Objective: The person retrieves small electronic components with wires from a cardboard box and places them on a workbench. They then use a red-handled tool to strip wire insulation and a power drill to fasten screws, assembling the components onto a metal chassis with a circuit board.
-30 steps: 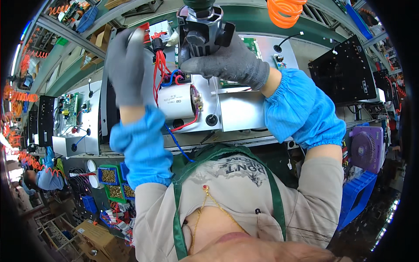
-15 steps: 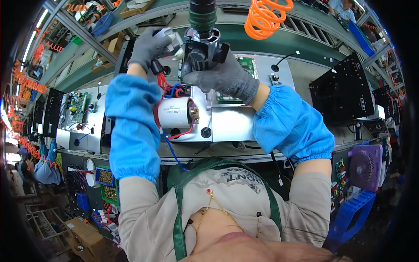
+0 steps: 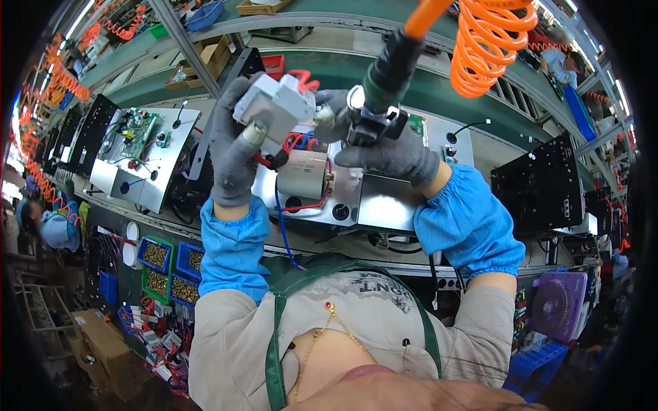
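Since the earlier frame both hands have lifted off the panel. Head view: left hand (image 3: 233, 147), grey-gloved, clenched around a white boxy component (image 3: 274, 104) raised above the silver metal chassis (image 3: 373, 202). Right hand (image 3: 387, 154) grasping a dark pneumatic screwdriver (image 3: 384, 89) fed by an orange coiled hose (image 3: 490, 41). Cylindrical capacitor (image 3: 303, 175) with red wires sits on the chassis. Bench edge below; green parts bins (image 3: 161, 264) lower left; purple fan (image 3: 556, 305) lower right.
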`<action>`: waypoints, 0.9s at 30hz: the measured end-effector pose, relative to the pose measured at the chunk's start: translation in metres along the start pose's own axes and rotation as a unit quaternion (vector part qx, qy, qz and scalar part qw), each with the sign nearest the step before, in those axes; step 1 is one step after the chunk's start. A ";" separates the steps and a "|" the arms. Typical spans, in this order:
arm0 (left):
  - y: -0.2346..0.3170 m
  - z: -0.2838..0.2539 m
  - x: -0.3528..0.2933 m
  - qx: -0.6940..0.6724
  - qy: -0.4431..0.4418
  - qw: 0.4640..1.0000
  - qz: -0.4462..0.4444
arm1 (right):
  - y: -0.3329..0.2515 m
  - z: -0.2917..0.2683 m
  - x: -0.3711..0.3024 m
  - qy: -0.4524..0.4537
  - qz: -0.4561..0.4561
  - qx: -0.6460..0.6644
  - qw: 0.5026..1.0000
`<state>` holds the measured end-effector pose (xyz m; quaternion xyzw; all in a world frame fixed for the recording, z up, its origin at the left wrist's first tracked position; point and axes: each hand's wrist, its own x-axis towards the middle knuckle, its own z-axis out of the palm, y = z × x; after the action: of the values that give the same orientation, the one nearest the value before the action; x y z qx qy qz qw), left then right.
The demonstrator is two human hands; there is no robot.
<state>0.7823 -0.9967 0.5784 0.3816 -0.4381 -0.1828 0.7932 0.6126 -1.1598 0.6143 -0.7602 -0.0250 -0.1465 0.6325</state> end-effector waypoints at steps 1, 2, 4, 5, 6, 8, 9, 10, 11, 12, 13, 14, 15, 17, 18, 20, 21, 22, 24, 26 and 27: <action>0.000 -0.002 -0.007 -0.008 -0.008 1.000 -0.006 | 0.005 0.003 0.002 -0.004 -0.011 0.044 0.999; 0.001 -0.004 -0.014 -0.013 -0.013 1.000 -0.010 | 0.001 0.002 0.001 -0.019 -0.005 0.020 1.000; 0.006 -0.001 -0.027 -0.005 -0.001 1.000 -0.015 | 0.007 0.003 -0.002 -0.024 0.049 0.053 0.997; 0.005 -0.004 -0.031 -0.010 0.004 1.000 -0.022 | 0.009 0.001 -0.002 -0.040 0.047 0.041 0.997; 0.003 -0.008 -0.034 -0.017 0.009 0.999 -0.030 | 0.008 0.002 0.002 -0.055 0.016 0.014 0.998; -0.001 -0.019 -0.042 -0.092 0.007 0.994 -0.065 | 0.002 0.009 0.007 -0.065 0.029 0.004 0.997; -0.002 -0.026 -0.046 -0.126 0.007 0.989 -0.081 | -0.013 0.021 0.012 -0.055 0.074 0.068 0.993; -0.005 -0.032 -0.049 -0.141 0.011 0.987 -0.075 | -0.025 0.031 0.019 -0.044 0.119 0.130 0.983; -0.009 -0.033 -0.050 -0.162 0.011 0.984 -0.072 | -0.027 0.033 0.028 -0.049 0.123 0.139 0.981; -0.011 -0.035 -0.051 -0.182 0.011 0.981 -0.069 | -0.032 0.036 0.034 -0.042 0.148 0.155 0.976; -0.010 -0.035 -0.055 -0.174 0.039 0.980 -0.082 | -0.035 0.041 0.041 -0.030 0.136 0.160 0.977; -0.007 -0.026 -0.055 -0.184 0.060 0.980 -0.051 | -0.035 0.047 0.047 -0.018 0.124 0.166 0.978; -0.010 -0.028 -0.060 -0.160 0.078 0.982 -0.066 | -0.032 0.053 0.051 0.000 0.147 0.187 0.971; -0.004 -0.024 -0.066 -0.068 0.092 0.990 -0.077 | -0.023 0.058 0.053 0.002 0.138 0.170 0.976; 0.011 -0.015 -0.069 0.005 0.089 0.993 -0.071 | -0.018 0.059 0.054 0.000 0.131 0.163 0.978; 0.020 -0.011 -0.084 -0.011 0.104 0.987 -0.119 | -0.017 0.059 0.049 -0.006 0.120 0.151 0.981; 0.022 -0.010 -0.085 0.016 0.068 0.991 -0.114 | -0.019 0.059 0.050 -0.008 0.121 0.137 0.983; 0.024 -0.007 -0.086 0.042 0.031 0.993 -0.109 | -0.021 0.057 0.051 -0.009 0.122 0.122 0.985; 0.021 0.001 -0.088 0.079 0.090 0.985 -0.122 | -0.030 0.061 0.052 -0.053 0.134 0.123 0.982; 0.003 -0.003 -0.086 0.069 0.099 0.991 -0.053 | -0.038 0.063 0.048 -0.075 0.140 0.117 0.980; 0.010 -0.004 -0.086 0.116 0.101 0.983 -0.099 | -0.042 0.064 0.044 -0.078 0.141 0.113 0.980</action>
<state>0.7381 -0.9343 0.5372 0.5294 -0.3341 -0.1690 0.7613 0.6575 -1.0960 0.6552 -0.6888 0.0164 0.0078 0.7248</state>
